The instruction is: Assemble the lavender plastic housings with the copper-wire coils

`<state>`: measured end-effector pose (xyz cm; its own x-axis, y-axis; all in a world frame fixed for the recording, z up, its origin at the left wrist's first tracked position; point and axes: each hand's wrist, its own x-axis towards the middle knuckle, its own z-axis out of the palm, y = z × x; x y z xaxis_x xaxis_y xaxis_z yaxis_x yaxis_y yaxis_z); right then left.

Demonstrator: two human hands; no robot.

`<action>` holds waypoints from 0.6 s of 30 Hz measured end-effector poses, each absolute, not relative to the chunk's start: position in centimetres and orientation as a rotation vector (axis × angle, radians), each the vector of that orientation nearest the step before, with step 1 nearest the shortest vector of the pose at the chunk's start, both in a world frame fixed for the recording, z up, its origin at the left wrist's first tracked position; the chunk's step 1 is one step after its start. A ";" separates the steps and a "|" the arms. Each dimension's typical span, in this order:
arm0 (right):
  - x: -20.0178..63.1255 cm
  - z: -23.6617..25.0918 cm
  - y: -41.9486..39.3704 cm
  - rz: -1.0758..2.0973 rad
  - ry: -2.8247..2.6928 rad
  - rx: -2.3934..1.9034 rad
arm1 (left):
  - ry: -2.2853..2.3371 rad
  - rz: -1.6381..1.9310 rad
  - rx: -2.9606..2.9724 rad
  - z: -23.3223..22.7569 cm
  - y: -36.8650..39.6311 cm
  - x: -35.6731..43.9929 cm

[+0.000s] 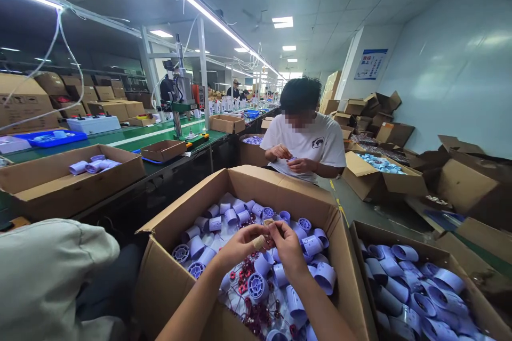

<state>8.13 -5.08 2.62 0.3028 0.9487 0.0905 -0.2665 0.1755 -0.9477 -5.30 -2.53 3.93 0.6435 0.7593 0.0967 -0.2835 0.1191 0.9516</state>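
Both hands raised just above the middle of the open cardboard box (pixel 168 277), fingertips meeting. Left hand (pixel 244 245) pinched, thumb wrapped in tan tape, closed on a small part (pixel 267 222) at the fingertips; right hand (pixel 286 245) curled over the same small part from the other side, so gripped between the two (too small to tell what exactly). Held over the box, probably so anything dropped lands back among the stock and the next piece lies within reach.

Below the hands, heaped pale purple plastic cylinders (pixel 256 286) with slotted ends, thickest along the far and right walls of the box; dark red ring-like bits on thin wires (pixel 248 277) strewn near the middle and the near wall. Forearms crossing the near rim, hiding part of the heap.

Just right, touching the first box, a second carton (pixel 460 266) filled with wider purple sleeves (pixel 404 252). At the lower left corner of the view, a grey sleeve (pixel 44 272) of someone close by. Beyond the far rim, a seated co-worker in a white T-shirt (pixel 320 144), both hands busy at chest height. Left, a green workbench (pixel 132 136) bearing a press-like machine (pixel 182 96) and, at its near edge, a shallow box (pixel 52 186) with a few purple pieces. Right wall lined with loose, tumbled cartons (pixel 464 181), narrowing the floor passage.
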 end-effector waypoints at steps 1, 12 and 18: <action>8.1 2.6 -5.1 1.040 -0.829 -1.012 | 0.491 0.816 1.220 4.1 -2.6 -5.2; 7.7 3.3 -5.5 1.205 -0.577 -0.783 | 0.645 0.980 1.290 4.3 -2.3 -4.7; 7.5 2.7 -5.7 1.163 -0.633 -0.806 | 0.649 1.026 1.260 3.7 -2.1 -4.5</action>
<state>7.49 -5.68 2.73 0.2856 0.9580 0.0261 -0.5422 0.1840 -0.8198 -4.49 -2.05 3.71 0.4327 0.8917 0.1328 -0.2627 -0.0162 0.9647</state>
